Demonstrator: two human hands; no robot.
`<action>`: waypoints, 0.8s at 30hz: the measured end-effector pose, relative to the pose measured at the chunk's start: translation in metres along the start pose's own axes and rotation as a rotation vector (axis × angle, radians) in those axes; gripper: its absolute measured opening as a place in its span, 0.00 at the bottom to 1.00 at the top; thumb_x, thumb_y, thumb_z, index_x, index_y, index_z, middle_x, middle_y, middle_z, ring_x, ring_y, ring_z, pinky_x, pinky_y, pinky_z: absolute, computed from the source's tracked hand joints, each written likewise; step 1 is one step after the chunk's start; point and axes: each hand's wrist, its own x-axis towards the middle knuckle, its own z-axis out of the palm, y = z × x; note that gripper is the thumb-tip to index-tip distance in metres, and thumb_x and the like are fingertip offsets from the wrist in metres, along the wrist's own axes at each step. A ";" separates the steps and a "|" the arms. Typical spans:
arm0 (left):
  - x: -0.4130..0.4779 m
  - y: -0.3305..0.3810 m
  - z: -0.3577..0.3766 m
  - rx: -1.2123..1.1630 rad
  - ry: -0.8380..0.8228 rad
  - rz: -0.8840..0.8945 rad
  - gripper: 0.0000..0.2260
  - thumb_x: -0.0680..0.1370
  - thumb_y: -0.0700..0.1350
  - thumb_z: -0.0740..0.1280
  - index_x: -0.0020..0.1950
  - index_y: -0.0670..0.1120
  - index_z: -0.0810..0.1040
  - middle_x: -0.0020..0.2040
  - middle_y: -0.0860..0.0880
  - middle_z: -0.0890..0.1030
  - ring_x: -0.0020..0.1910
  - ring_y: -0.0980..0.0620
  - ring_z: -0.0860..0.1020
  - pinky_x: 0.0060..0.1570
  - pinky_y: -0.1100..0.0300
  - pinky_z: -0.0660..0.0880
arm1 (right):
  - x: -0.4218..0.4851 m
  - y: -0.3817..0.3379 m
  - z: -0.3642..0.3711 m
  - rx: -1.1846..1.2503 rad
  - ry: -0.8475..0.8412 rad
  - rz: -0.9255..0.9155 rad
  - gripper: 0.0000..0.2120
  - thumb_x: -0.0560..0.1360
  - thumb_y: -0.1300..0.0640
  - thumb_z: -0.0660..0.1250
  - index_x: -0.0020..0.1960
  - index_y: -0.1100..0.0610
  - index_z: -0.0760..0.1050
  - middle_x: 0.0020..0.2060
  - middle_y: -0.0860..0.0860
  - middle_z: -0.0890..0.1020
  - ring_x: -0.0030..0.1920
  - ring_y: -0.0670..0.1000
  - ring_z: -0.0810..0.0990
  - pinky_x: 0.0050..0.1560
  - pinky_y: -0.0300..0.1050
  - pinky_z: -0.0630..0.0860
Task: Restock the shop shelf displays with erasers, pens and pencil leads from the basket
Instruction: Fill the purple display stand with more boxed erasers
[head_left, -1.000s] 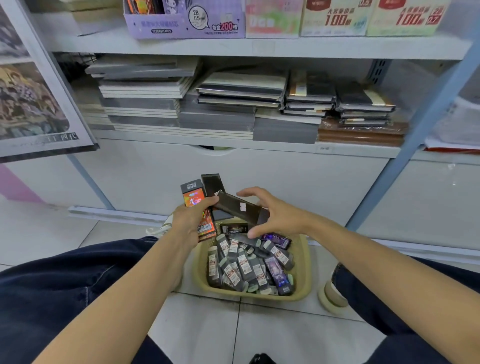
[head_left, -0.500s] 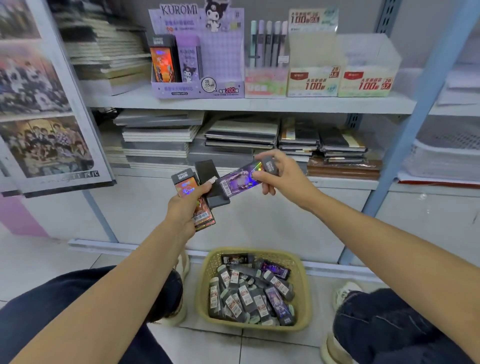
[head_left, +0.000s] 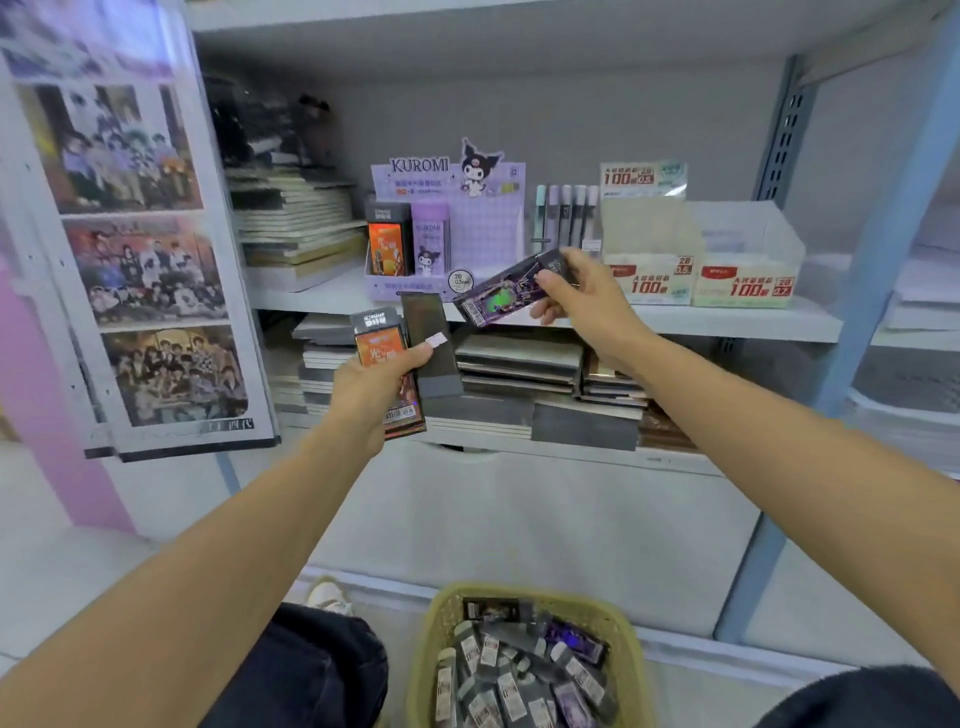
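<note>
- The step in hand is judged to be the placing of a purple lead pack into the Kuromi display box on the middle shelf.
- The purple lead pack is pinched at one end by the right grip, thumb on top and fingers curled beneath. It is held tilted in the air just in front of the display box, touching neither the box nor the shelf.
- The left grip is clamped on a small fan of packs: orange packs in front and a dark pack beside them, held upright below the shelf edge.
- In the display box an orange pack and a purple pack are seen standing at the left; the right part looks unfilled.
- The next move is judged to call for the purple pack to be turned upright and slid in beside the purple one already standing there.
- The pack is flat and oblong, with a glossy holographic face and a white barcode label at its lower end.
- The basket on the floor below is seen to hold many more grey and purple packs, so much restocking is thought to remain.
</note>
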 end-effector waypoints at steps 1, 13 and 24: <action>0.003 0.008 -0.001 0.012 0.008 0.017 0.11 0.68 0.43 0.79 0.48 0.46 0.83 0.41 0.48 0.86 0.38 0.48 0.85 0.39 0.56 0.80 | 0.007 -0.005 -0.001 -0.019 0.021 -0.023 0.11 0.82 0.63 0.59 0.63 0.64 0.70 0.47 0.60 0.79 0.38 0.51 0.80 0.39 0.40 0.79; 0.056 0.062 -0.003 -0.007 0.009 0.108 0.10 0.69 0.45 0.78 0.47 0.47 0.81 0.38 0.49 0.86 0.35 0.49 0.84 0.33 0.58 0.79 | 0.096 -0.039 0.011 -0.399 0.182 -0.260 0.07 0.78 0.61 0.66 0.55 0.55 0.78 0.45 0.53 0.82 0.21 0.47 0.77 0.25 0.40 0.74; 0.118 0.058 -0.006 0.053 -0.041 0.135 0.13 0.67 0.48 0.79 0.48 0.47 0.82 0.40 0.47 0.86 0.38 0.49 0.85 0.35 0.58 0.80 | 0.163 -0.026 0.047 -0.590 0.019 -0.101 0.12 0.80 0.66 0.60 0.62 0.60 0.73 0.38 0.56 0.79 0.20 0.43 0.78 0.19 0.33 0.69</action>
